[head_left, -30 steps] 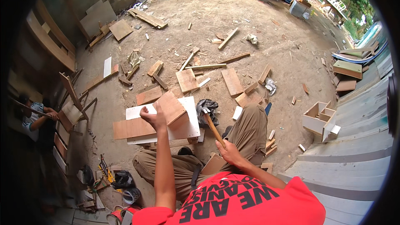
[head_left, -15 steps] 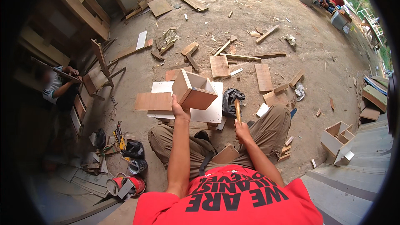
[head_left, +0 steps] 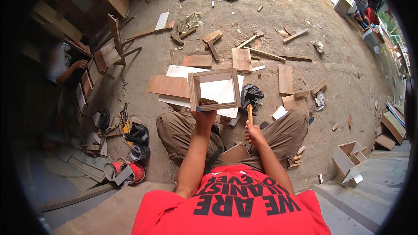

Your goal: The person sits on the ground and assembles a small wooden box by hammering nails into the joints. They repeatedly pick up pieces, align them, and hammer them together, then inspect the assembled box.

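Observation:
My left hand grips the lower edge of an open wooden box frame, its fingertips showing inside the frame. Through the frame's opening a white board shows, lying in front of my crossed legs. A reddish-brown wooden panel rests on that board, left of the frame. My right hand is closed around the light wooden handle of a hammer. The hammer's head is hard to make out against a black plastic bag. A small wooden piece sits in my lap.
Boards and offcuts litter the ground ahead. At my left stand red paint cans, a grey can and a yellow-and-black saw. A compartmented box is at right. Another person sits far left beside a wooden chair.
The box frame has been turned so that its opening faces me, and it has shifted slightly right. My right hand still holds the hammer low. The whole view has swung a little.

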The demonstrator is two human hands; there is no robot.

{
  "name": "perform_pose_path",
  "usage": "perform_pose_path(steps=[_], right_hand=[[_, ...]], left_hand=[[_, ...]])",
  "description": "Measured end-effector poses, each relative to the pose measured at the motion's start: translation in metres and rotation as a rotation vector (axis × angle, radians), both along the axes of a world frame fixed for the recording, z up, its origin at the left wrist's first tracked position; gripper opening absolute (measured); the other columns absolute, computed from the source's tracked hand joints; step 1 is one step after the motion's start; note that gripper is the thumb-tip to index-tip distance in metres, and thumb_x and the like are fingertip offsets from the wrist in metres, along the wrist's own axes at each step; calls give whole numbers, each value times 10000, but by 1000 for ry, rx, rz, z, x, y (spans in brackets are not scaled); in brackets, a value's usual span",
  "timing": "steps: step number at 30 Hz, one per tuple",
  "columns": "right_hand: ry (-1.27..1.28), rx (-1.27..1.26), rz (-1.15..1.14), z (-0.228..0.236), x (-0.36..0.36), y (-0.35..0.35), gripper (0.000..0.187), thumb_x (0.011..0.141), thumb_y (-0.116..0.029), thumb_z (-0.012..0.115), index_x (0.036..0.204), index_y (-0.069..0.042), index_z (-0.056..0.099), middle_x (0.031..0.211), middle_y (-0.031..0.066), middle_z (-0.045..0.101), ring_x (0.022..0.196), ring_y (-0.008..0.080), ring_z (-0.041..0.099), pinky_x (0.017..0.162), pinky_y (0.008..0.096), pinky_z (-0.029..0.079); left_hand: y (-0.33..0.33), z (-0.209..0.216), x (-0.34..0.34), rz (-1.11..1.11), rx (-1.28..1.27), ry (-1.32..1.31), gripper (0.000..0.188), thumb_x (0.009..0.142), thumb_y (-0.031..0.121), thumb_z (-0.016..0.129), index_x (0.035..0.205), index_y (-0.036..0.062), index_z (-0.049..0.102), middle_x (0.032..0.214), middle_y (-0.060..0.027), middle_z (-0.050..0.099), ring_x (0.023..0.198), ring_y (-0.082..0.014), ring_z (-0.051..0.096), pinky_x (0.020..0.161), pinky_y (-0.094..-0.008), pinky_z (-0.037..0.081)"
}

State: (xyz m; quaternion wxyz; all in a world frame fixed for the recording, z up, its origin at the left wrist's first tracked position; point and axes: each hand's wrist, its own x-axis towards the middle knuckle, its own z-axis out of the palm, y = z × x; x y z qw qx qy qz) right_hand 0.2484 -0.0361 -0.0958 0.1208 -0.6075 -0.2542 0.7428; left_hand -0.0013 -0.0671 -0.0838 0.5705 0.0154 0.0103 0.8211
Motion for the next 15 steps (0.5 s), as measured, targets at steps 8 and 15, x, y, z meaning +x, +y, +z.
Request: perform_pose_path(steps=[8,15], right_hand=[[-32,-43,35,-18,8,2,363,994,-414,554,845,-92,482,614,-49,348,482,84,301,430,262,279],[-77,-3,63,-9,3,0,364,977,-416,579,827,-99,485,613,-38,385,463,86,313,416,257,272]], left_hand=[[12,67,26,128,-246,68,386,946,384,446,1064,80,653,1018,-83,680,995,-251,646,905,-450,515],[9,77,22,83,-441,-126,470,991,403,402,1300,86,560,1266,-114,604,1192,-316,568,1025,-510,461]])
